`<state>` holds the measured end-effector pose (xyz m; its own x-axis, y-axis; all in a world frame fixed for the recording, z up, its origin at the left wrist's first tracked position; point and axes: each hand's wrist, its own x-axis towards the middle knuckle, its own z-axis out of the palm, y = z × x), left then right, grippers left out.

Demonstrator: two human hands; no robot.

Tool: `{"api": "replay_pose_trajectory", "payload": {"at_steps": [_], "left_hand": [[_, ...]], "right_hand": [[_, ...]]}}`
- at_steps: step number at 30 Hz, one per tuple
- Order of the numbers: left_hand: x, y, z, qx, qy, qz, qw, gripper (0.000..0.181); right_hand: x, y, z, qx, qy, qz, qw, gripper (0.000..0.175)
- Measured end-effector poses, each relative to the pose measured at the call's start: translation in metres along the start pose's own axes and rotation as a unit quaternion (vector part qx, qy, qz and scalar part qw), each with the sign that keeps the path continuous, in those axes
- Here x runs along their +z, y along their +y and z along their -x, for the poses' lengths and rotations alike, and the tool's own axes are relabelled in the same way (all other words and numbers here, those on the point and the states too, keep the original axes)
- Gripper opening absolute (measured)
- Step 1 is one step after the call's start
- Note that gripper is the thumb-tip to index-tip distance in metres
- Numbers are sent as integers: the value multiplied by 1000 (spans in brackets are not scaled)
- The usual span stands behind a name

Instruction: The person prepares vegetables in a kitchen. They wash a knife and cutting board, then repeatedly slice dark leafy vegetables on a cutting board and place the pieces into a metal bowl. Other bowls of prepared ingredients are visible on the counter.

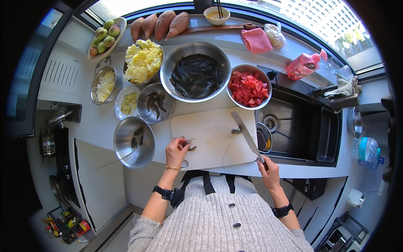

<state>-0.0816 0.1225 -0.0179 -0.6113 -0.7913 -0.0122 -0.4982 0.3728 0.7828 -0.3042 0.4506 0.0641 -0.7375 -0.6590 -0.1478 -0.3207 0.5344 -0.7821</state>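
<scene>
Between the fingertips of my left hand (pixel 176 150) is a raw shrimp (pixel 187 143), partly hidden by the fingers, above the left part of a white cutting board (pixel 207 126). My right hand (pixel 269 171) grips the dark handle of a kitchen knife (pixel 246 133), whose blade slants over the board's right side. Beside the blade lies a dark shrimp piece (pixel 235 131). Left of the board, a steel bowl (pixel 126 151) contains a few shrimp pieces (pixel 137 138). Another steel bowl (pixel 168 115) behind it has several whole shrimp (pixel 156 102). A large steel basin (pixel 167 63) of dark shrimp (pixel 196 75) stands behind the board.
Cut tomatoes (pixel 248 88) fill a bowl by the black sink (pixel 296 126). Cabbage leaves (pixel 143 61), chopped cabbage (pixel 106 85) and sliced vegetable (pixel 129 103) sit in containers at left. Sweet potatoes (pixel 163 25), a fruit basket (pixel 121 23) and a pink soap bottle (pixel 302 66) line the windowsill.
</scene>
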Motion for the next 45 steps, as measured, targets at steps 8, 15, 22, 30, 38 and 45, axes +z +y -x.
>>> {"api": "replay_pose_trajectory", "payload": {"at_steps": [8,15,22,30,38,45], "left_hand": [[-7,18,14,81,15,40,996,26],[-71,22,18,53,136,55,988,27],[-162,0,-18,-9,241,-63,968,20],[3,69,-7,217,-108,-65,968,35],[144,109,-47,376,-120,-170,903,23],[131,99,-45,304,-106,-118,939,12]], "right_hand": [[-5,2,4,23,2,-8,1000,19],[-8,3,8,12,19,6,1000,20],[-6,10,4,14,18,-30,999,20],[-6,13,5,16,26,-44,999,21],[-22,26,24,58,59,-37,996,17],[-21,34,33,142,66,-74,985,18]]}}
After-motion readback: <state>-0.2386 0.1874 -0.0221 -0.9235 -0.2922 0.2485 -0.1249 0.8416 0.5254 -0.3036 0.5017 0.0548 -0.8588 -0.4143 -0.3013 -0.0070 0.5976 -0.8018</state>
